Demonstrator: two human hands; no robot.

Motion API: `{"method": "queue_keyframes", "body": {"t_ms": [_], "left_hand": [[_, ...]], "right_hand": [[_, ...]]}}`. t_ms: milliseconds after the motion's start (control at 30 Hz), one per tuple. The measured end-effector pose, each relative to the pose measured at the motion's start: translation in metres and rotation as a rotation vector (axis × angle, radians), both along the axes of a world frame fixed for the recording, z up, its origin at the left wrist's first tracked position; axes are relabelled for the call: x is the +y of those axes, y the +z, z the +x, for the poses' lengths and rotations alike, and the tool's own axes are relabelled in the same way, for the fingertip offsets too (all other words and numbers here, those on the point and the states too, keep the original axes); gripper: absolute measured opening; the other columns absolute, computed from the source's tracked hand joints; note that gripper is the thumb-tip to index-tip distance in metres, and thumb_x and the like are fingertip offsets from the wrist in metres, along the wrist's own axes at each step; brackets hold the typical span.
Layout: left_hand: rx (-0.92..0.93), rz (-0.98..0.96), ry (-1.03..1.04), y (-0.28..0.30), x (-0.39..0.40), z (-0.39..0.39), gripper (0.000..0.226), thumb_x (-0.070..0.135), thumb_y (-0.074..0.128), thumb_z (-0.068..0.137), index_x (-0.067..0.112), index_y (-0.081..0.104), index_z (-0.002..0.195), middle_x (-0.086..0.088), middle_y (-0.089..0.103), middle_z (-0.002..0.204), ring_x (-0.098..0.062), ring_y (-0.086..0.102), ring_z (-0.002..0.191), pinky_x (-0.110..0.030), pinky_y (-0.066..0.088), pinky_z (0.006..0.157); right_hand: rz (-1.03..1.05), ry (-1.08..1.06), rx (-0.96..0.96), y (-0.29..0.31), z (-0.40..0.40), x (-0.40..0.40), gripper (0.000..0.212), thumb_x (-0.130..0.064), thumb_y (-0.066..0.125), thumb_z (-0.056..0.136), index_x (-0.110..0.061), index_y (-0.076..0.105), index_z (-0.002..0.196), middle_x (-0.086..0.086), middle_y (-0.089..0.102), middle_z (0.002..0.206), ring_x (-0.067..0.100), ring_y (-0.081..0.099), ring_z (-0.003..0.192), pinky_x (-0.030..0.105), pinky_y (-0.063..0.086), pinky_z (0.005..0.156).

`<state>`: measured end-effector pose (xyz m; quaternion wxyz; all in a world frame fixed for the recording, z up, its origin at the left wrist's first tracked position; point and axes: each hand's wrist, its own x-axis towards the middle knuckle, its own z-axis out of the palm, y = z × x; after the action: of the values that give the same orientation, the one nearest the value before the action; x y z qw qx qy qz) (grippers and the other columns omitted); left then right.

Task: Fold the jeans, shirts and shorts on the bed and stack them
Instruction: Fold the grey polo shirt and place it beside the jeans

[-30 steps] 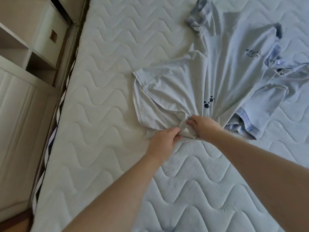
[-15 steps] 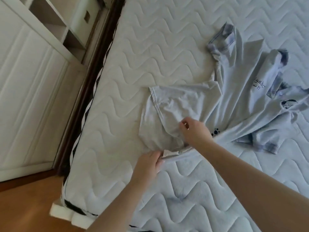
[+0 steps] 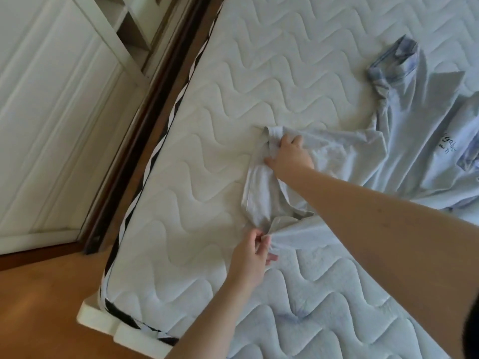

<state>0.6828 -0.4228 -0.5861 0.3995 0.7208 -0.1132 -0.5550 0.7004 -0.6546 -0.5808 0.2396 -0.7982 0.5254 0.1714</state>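
Near the mattress (image 3: 259, 60) corner, a pale shirt (image 3: 350, 161) is being spread flat before folding. Its hem is pinched by the left hand (image 3: 252, 255), while the far hem corner is gripped by the right hand (image 3: 290, 156). Tautening and smoothing is probably called for next.

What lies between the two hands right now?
In the head view, only the shirt's bunched hem spans from the left hand to the right hand.
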Motion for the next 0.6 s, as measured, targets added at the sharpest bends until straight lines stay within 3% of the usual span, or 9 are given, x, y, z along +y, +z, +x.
{"method": "queue_keyframes", "body": {"t_ms": [133, 233, 367, 533, 600], "left_hand": [[-0.076, 0.002, -0.082, -0.007, 0.003, -0.001, 0.013, 0.034, 0.05, 0.1, 0.031, 0.053, 0.088, 0.005, 0.07, 0.076, -0.006, 0.071, 0.078, -0.037, 0.059, 0.079], [-0.043, 0.047, 0.134, -0.007, 0.004, -0.009, 0.019, 0.035, 0.046, 0.102, 0.025, 0.056, 0.088, 0.001, 0.073, 0.079, -0.009, 0.072, 0.074, -0.031, 0.055, 0.071], [0.122, 0.127, 0.67, -0.001, 0.0, -0.023, 0.01, 0.001, 0.045, 0.095, 0.007, 0.054, 0.099, -0.023, 0.069, 0.093, -0.021, 0.071, 0.067, -0.029, 0.057, 0.064], [0.245, 0.229, 0.838, 0.005, -0.011, -0.032, 0.033, -0.003, 0.065, 0.083, -0.006, 0.055, 0.114, -0.025, 0.066, 0.106, -0.018, 0.065, 0.07, -0.024, 0.055, 0.066], [0.305, 0.249, 0.821, 0.006, -0.016, -0.028, 0.028, -0.003, 0.067, 0.081, -0.004, 0.058, 0.108, -0.019, 0.066, 0.096, -0.019, 0.061, 0.07, -0.024, 0.052, 0.063]], "right_hand": [[-0.077, 0.051, 0.026, -0.004, -0.006, -0.005, 0.041, -0.006, 0.039, 0.099, -0.001, 0.037, 0.14, 0.019, 0.034, 0.143, 0.038, 0.055, 0.116, 0.042, 0.045, 0.09], [-0.047, -0.018, -0.109, -0.002, -0.02, -0.016, 0.031, -0.013, 0.039, 0.101, -0.006, 0.057, 0.125, 0.015, 0.054, 0.125, 0.034, 0.056, 0.11, 0.038, 0.044, 0.09], [0.084, -0.171, -0.288, 0.004, -0.047, -0.021, 0.022, -0.023, 0.049, 0.099, -0.01, 0.067, 0.101, 0.009, 0.069, 0.089, 0.026, 0.065, 0.082, 0.032, 0.051, 0.071], [0.124, -0.269, -0.33, -0.002, -0.076, -0.013, 0.017, -0.031, 0.061, 0.095, -0.016, 0.066, 0.089, -0.002, 0.065, 0.074, 0.011, 0.061, 0.066, 0.021, 0.044, 0.056], [0.092, -0.252, -0.297, -0.002, -0.082, -0.009, 0.019, -0.033, 0.061, 0.094, -0.017, 0.062, 0.086, -0.005, 0.059, 0.071, 0.007, 0.054, 0.063, 0.021, 0.036, 0.051]]}}
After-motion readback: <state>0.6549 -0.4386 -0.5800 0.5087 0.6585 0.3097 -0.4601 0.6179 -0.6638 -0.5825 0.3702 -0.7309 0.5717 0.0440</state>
